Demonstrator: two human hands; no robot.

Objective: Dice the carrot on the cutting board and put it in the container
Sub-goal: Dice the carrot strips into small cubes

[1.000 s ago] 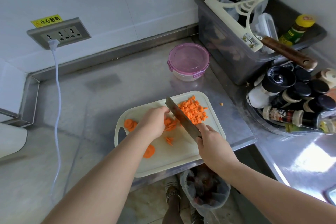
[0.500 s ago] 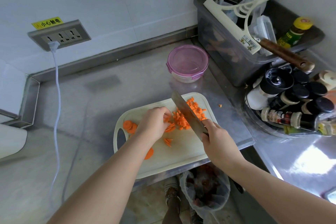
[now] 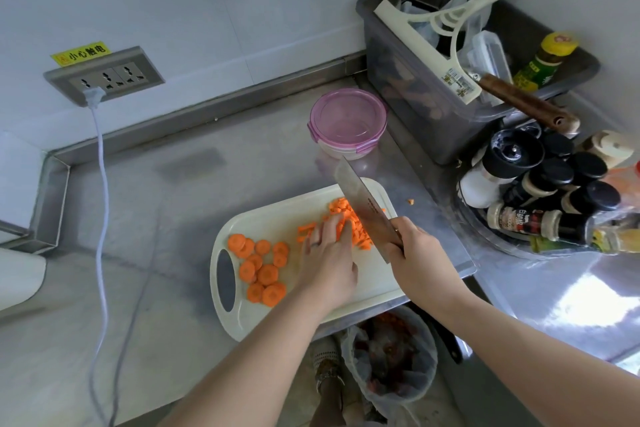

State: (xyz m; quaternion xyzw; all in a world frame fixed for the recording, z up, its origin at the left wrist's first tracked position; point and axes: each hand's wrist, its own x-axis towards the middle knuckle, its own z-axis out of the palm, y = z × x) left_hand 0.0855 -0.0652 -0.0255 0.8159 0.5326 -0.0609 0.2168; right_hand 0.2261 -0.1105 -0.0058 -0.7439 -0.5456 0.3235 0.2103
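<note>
Carrot bits (image 3: 349,224) sit mid-frame on the cutting board (image 3: 277,218). The left hand (image 3: 329,256) has stopped holding and now lies flat on them. The right hand (image 3: 415,256) grips the lifted knife (image 3: 360,201). Round slices (image 3: 261,267) still need cutting, and the container (image 3: 348,121) has its lid on.

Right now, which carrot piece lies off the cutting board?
The lone carrot cube on the steel counter beside the cutting board; all others lie on it.

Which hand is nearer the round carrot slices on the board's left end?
Left. The left hand lies just right of the round carrot slices, fingers on the diced carrot; the right hand grips the knife farther right, beyond the left hand.
</note>
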